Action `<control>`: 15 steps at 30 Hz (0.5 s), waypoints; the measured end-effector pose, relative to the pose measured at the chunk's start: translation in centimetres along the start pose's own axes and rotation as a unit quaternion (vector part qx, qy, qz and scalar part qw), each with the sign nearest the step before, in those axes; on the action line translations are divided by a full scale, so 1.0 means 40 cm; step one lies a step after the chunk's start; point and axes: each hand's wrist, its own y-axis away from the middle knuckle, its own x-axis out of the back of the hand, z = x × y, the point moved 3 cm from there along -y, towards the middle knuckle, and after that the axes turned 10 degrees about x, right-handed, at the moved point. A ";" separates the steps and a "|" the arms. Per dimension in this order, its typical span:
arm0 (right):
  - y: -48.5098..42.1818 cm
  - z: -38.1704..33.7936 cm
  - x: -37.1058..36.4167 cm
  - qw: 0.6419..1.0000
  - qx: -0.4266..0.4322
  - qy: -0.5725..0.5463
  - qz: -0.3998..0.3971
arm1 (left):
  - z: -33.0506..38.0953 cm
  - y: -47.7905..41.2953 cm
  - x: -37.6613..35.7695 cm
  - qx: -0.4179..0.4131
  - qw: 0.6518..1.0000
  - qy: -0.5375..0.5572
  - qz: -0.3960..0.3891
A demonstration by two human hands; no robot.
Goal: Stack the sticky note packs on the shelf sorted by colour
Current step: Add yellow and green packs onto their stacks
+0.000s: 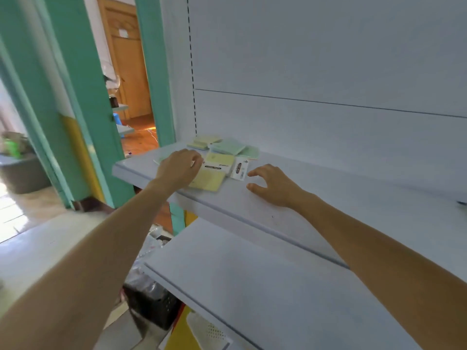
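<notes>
Several sticky note packs lie scattered at the left end of the upper white shelf [316,195]. Yellow packs [209,180] lie near the front, one with a labelled wrapper [219,161]. Green packs [228,147] and another yellow one [205,140] lie by the back panel. A white labelled pack [239,169] sits to the right. My left hand [180,168] has curled fingers over the left edge of the yellow packs; whether it grips one is unclear. My right hand [271,184] hovers open just right of the white pack, fingers spread.
A second white shelf [252,281] juts out below. A teal door frame [154,72] stands left of the shelving, with a room behind. A black crate [154,306] and a yellow board [182,332] sit on the floor underneath.
</notes>
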 end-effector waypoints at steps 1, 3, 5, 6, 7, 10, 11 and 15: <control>-0.037 0.004 -0.006 1.000 0.005 0.002 0.000 | -0.022 -0.031 -0.002 0.002 1.000 -0.006 -0.001; -0.115 0.021 -0.010 1.000 0.008 -0.001 0.013 | -0.055 -0.095 -0.007 0.001 1.000 -0.013 -0.002; -0.190 0.046 -0.004 0.999 -0.005 -0.010 0.033 | -0.075 -0.157 -0.014 -0.009 1.000 -0.030 -0.003; -0.226 0.060 -0.002 0.999 -0.016 -0.013 0.041 | -0.082 -0.186 -0.017 -0.018 0.999 -0.043 -0.006; -0.261 0.074 -0.003 0.998 -0.029 -0.014 0.045 | -0.090 -0.215 -0.023 -0.026 0.998 -0.055 -0.008; -0.349 0.107 -0.012 0.995 -0.080 -0.015 0.059 | -0.110 -0.296 -0.045 -0.041 0.995 -0.086 -0.018; -0.371 0.116 -0.017 0.992 -0.102 -0.017 0.065 | -0.114 -0.322 -0.056 -0.046 0.994 -0.097 -0.025; -0.438 0.148 -0.045 0.982 -0.178 -0.018 0.066 | -0.122 -0.429 -0.107 -0.065 0.987 -0.132 -0.060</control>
